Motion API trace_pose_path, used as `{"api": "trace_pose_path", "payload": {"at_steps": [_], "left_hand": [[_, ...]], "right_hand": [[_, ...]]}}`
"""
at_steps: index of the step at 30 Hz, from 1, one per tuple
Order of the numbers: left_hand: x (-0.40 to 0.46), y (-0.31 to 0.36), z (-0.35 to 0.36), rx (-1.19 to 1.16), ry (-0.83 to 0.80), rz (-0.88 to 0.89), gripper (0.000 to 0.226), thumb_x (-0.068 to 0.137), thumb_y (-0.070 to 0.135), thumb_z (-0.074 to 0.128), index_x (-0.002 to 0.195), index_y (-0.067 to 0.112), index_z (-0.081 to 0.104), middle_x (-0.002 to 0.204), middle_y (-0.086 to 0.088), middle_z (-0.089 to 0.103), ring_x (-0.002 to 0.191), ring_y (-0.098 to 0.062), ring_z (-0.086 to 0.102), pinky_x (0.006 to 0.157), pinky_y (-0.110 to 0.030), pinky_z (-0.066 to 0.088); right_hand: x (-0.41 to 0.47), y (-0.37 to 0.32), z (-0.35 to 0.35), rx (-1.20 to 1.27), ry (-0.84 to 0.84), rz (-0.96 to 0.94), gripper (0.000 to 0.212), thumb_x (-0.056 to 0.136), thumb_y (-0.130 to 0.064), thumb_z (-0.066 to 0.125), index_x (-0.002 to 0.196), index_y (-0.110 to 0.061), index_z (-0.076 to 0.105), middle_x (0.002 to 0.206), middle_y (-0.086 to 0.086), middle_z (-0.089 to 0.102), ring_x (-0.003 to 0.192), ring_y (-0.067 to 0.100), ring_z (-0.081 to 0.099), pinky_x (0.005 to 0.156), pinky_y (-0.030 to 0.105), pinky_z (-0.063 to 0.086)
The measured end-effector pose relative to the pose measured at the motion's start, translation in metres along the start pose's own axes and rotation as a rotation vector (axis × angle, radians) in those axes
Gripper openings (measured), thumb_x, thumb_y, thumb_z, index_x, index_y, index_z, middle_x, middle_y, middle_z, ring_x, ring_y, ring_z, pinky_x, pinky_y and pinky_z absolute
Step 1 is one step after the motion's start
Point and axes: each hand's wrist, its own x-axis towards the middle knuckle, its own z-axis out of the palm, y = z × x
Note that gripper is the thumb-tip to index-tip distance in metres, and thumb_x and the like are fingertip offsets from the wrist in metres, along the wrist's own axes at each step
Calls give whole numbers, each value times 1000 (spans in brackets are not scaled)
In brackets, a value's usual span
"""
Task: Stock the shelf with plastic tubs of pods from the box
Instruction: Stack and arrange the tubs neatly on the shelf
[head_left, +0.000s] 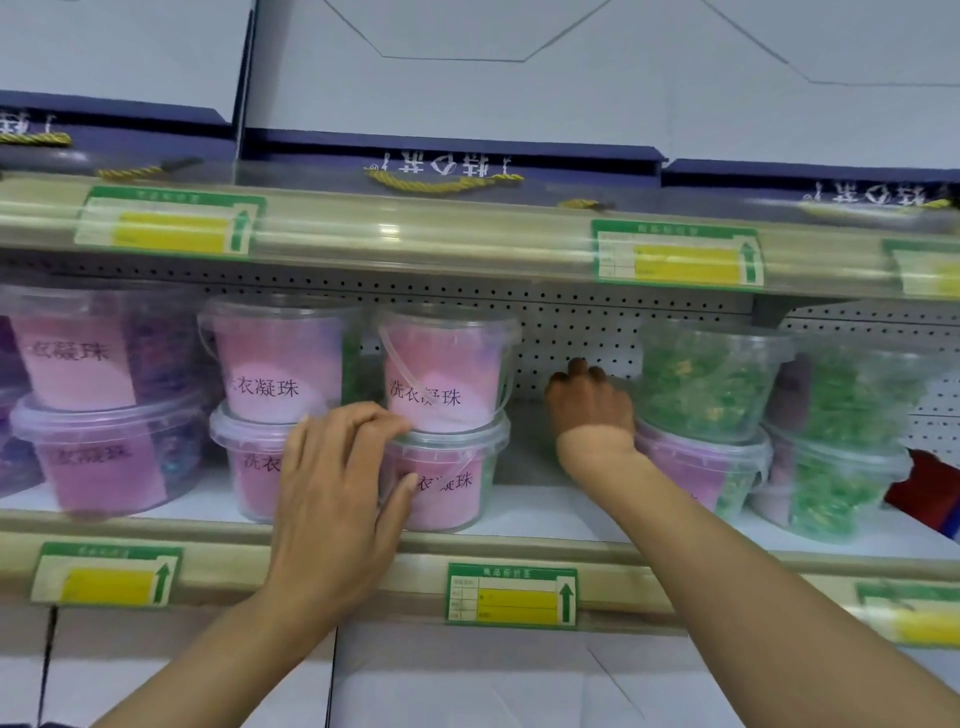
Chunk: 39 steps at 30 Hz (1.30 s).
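Note:
Clear plastic tubs of pods stand stacked two high on the shelf (545, 512). My left hand (337, 483) lies flat with spread fingers against the middle stack, fingertips at the seam between the upper pink-labelled tub (441, 374) and the lower pink-labelled tub (452, 483), thumb on the lower one. My right hand (589, 405) reaches into the gap to the right of that stack, its back towards me and its fingers curled out of sight beside the green-pod tub (711, 379) and the lid of the tub below it (701, 467). No box is in view.
More two-high stacks stand at the left (104, 405) and far right (852, 441). A perforated back panel (571, 322) closes the shelf. The shelf above (415, 234) hangs low with price tags and navy gift boxes. White cartons (467, 686) sit below. A red item (924, 488) lies at right.

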Motion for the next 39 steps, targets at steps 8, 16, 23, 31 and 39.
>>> {"api": "trace_pose_path", "payload": {"at_steps": [8, 16, 23, 31, 39], "left_hand": [[-4, -1, 5, -14, 50, 10, 36, 84, 32, 48, 117, 16, 48, 116, -10, 54, 111, -26, 46, 103, -43, 25], [-6, 0, 10, -19, 87, 16, 38, 83, 30, 48, 118, 15, 48, 117, -11, 55, 112, -26, 47, 100, -51, 30], [-6, -2, 11, -29, 83, 20, 38, 83, 30, 49, 118, 15, 48, 118, -10, 55, 113, -24, 46, 102, -50, 28], [-7, -3, 11, -16, 85, 29, 39, 82, 29, 50, 118, 14, 47, 118, -11, 55, 113, -25, 46, 101, -51, 29], [-7, -4, 12, -25, 71, 13, 39, 83, 29, 50, 119, 15, 47, 120, -11, 54, 112, -26, 45, 104, -50, 25]], "right_hand": [[2, 6, 1, 244, 25, -47, 34, 85, 2, 55, 118, -9, 55, 114, 15, 59, 109, 32, 56, 81, 35, 46], [2, 11, -1, -129, 16, -78, 32, 90, 1, 42, 118, 1, 57, 120, 16, 55, 116, 32, 48, 91, 36, 39], [14, 2, -1, 365, 56, -152, 42, 85, 4, 53, 126, -5, 53, 124, 18, 56, 113, 32, 54, 92, 38, 47], [7, 16, -3, 2, -65, -55, 33, 91, 3, 46, 123, 1, 52, 121, 17, 53, 113, 32, 53, 83, 36, 46], [14, 10, -2, 509, 69, -147, 46, 80, 10, 57, 122, -8, 57, 126, 14, 53, 111, 30, 56, 92, 35, 46]]}}
